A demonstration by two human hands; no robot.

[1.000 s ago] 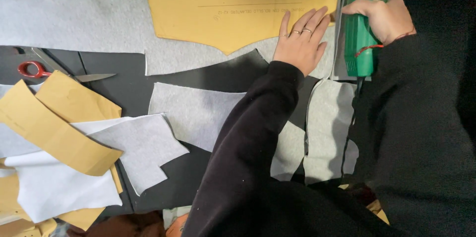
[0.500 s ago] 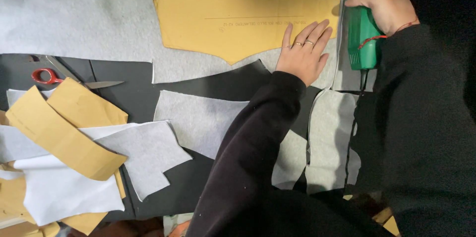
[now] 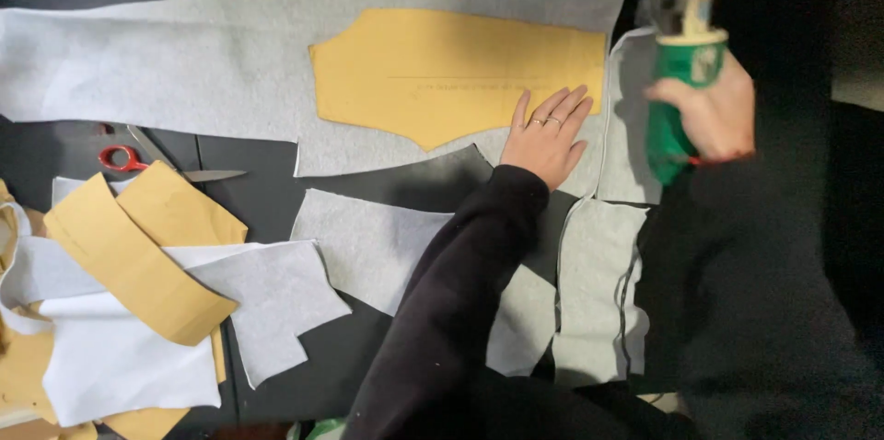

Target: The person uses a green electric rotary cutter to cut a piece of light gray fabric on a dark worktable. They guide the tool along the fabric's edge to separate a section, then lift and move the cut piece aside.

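While your left hand (image 3: pixel 545 138) lies flat on the yellow paper pattern (image 3: pixel 442 72), its fingers (image 3: pixel 564 109) are spread and pressing the pattern's right end down onto the long grey fabric sheet (image 3: pixel 175 72) that runs along the far edge of the dark tabletop (image 3: pixel 267 196). Your right hand (image 3: pixel 704 113) is wrapped around the green handle of the electric fabric cutter (image 3: pixel 677 81), fingers curled tight about it, and the machine stands upright just beside the pattern's right end, near the far right corner; its blade is blurred and you cannot tell whether it touches the cloth. Judging from how things lie, the cutting looks partly done: the fabric below the pattern already follows its near outline, and a slit runs down along the right of your left hand, while the sheet to the pattern's left and along its far side looks uncut. Loose grey offcuts (image 3: pixel 368 242) lie at the middle and near edge, more with yellow pattern strips (image 3: pixel 138 260) at the near left corner, and red-handled scissors (image 3: pixel 138 162) rest by the left edge, untouched.
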